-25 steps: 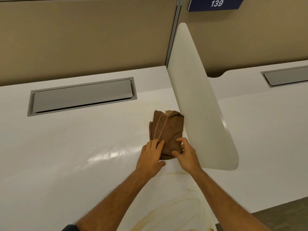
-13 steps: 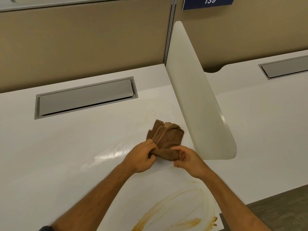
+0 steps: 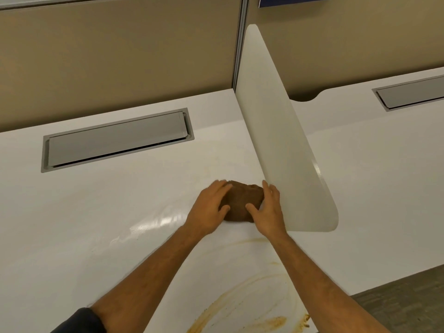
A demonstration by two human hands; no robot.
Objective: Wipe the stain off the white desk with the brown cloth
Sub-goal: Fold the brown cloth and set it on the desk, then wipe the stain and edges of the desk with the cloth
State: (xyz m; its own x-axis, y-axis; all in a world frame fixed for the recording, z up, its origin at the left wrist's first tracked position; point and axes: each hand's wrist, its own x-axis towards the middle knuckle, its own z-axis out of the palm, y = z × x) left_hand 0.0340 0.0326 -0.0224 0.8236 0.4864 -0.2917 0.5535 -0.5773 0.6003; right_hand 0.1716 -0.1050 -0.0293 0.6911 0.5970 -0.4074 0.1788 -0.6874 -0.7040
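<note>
Brown cloth (image 3: 243, 203), bunched on the white desk (image 3: 96, 212) just beside the white divider panel (image 3: 283, 145); left hand (image 3: 209, 210) and right hand (image 3: 268, 210) cup its sides, fingers loosely spread against it; yellow-brown stain (image 3: 242, 308) streaks the near desk edge; grey cable hatch (image 3: 117, 138) behind; blue sign (image 3: 293, 1) at top, lettering cropped and unreadable.

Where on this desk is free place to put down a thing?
The wide bare patch of the white desk, between the grey hatch and the near edge, left of the left hand. Crowded: the brown cloth and right hand close against the divider panel; stain nearer.
</note>
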